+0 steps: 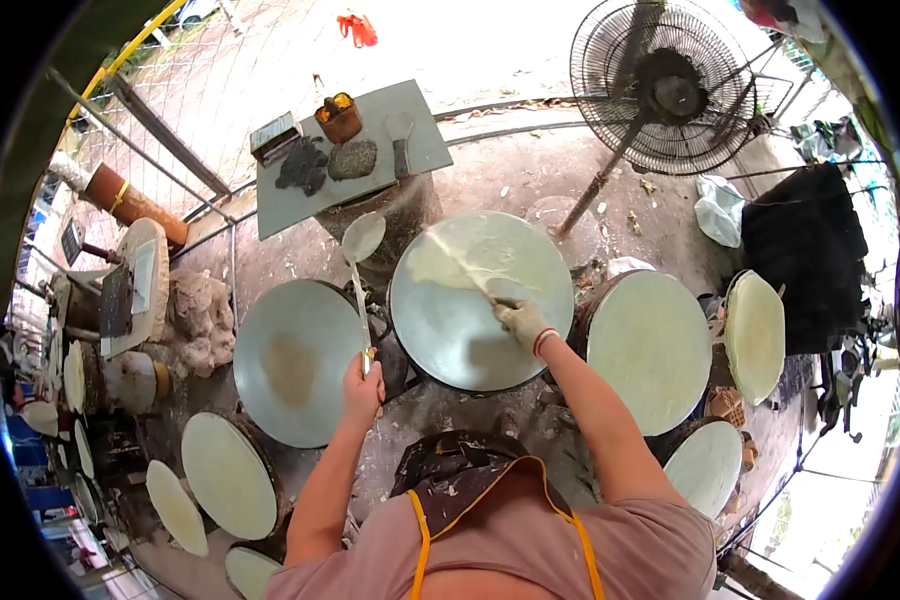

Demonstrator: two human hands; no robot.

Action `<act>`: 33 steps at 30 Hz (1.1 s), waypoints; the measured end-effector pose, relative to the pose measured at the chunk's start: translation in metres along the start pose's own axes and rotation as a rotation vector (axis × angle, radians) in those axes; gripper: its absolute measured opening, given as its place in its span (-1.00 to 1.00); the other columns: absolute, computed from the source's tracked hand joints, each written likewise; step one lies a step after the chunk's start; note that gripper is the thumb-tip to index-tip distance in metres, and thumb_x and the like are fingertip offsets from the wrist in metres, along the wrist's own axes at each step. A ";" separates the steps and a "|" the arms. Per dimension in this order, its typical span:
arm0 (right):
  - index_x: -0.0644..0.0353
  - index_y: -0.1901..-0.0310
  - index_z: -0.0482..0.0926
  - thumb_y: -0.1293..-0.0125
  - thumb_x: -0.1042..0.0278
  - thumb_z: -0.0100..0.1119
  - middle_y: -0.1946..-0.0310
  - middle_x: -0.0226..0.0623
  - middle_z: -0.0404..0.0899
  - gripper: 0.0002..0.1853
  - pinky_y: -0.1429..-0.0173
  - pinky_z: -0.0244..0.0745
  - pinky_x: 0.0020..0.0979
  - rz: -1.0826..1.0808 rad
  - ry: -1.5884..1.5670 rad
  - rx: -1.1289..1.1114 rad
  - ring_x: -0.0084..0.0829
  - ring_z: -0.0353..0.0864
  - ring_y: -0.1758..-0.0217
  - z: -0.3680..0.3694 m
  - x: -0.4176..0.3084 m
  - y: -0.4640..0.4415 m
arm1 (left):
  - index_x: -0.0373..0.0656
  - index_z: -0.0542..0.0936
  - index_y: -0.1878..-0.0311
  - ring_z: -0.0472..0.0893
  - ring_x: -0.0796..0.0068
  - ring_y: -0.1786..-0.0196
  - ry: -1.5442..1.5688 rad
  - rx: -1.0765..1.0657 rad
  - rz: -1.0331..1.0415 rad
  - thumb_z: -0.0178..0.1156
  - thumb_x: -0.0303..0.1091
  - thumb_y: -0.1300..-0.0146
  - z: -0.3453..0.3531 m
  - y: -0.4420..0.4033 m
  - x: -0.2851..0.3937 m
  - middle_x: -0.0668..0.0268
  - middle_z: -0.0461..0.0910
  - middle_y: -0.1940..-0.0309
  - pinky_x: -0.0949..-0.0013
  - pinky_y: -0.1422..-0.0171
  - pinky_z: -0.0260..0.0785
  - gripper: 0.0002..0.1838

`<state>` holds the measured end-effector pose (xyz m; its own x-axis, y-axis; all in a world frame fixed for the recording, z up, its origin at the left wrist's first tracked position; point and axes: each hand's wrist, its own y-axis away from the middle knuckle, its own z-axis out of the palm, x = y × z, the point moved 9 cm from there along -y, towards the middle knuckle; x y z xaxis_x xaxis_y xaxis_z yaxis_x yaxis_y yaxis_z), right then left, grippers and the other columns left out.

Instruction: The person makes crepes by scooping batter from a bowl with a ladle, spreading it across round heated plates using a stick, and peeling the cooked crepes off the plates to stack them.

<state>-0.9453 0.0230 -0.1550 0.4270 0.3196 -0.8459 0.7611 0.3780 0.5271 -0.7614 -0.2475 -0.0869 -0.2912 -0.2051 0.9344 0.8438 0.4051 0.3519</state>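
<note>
The landmark here is the round grey metal griddle plate [440,335] in front of the person, and the wet pale-green batter [440,268] lies on its far half, farther from the body than both hands. The two hands are well apart from each other, and each is closed around its own tool. The right hand in a pale knitted glove [522,322], with a red band [545,342] at the wrist, is above the right part of the griddle plate, so it is the hand nearer to the batter. It grips a long pale stick-like spreading tool [465,268], whose outline is blurred; its long axis goes from the glove obliquely away and leftward, across the batter, toward the far-left rim of the griddle plate. The exact shape of its far end I cannot tell. The bare left hand [363,388] is outside the near-left rim of the griddle plate, clasped on the handle of a long metal ladle [364,237]. The ladle's axis points almost straight away from the body, and its round bowl is just beside the far-left rim, not above the batter. Beyond this same rim stands a grey flat-topped table [425,110] with a wide-bladed spatula [400,145] lying on it. As for brands, labels or writing, I can read none; the small box [274,136] on the table shows no legible letters.
</note>
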 end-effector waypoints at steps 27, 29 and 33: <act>0.08 0.21 0.60 -0.19 0.03 0.21 0.65 -0.45 0.43 -0.69 0.74 0.01 -0.53 0.557 0.443 -0.214 -0.64 0.24 0.77 -0.112 0.024 0.056 | -0.30 0.41 -0.01 0.49 -0.15 0.26 -0.803 0.254 0.091 0.08 -0.37 -0.17 0.033 0.142 -0.059 -0.10 0.50 0.34 0.04 0.21 0.34 -0.66; 0.04 0.15 0.59 -0.17 0.05 0.18 0.65 -0.51 0.36 -0.70 0.72 0.02 -0.55 0.571 0.091 -0.135 -0.65 0.20 0.77 -0.134 0.086 -0.023 | -0.31 0.39 -0.04 0.50 -0.15 0.23 -0.887 0.195 0.168 0.08 -0.39 -0.17 0.043 0.163 -0.070 -0.10 0.51 0.32 0.03 0.19 0.34 -0.63; -0.03 0.11 0.58 -0.19 0.27 0.13 0.64 -0.50 0.31 -0.77 0.68 0.09 -0.57 0.231 -0.005 -0.253 -0.66 0.18 0.75 -0.060 0.034 -0.026 | -0.32 0.37 -0.08 0.50 -0.15 0.22 -0.993 0.220 0.158 0.08 -0.42 -0.15 0.050 0.192 -0.083 -0.07 0.51 0.31 0.01 0.16 0.34 -0.60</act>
<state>-0.9796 0.0764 -0.1922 0.5767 0.4180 -0.7019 0.4990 0.5001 0.7078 -0.5976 -0.1080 -0.0944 -0.5095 0.6535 0.5597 0.8328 0.5381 0.1299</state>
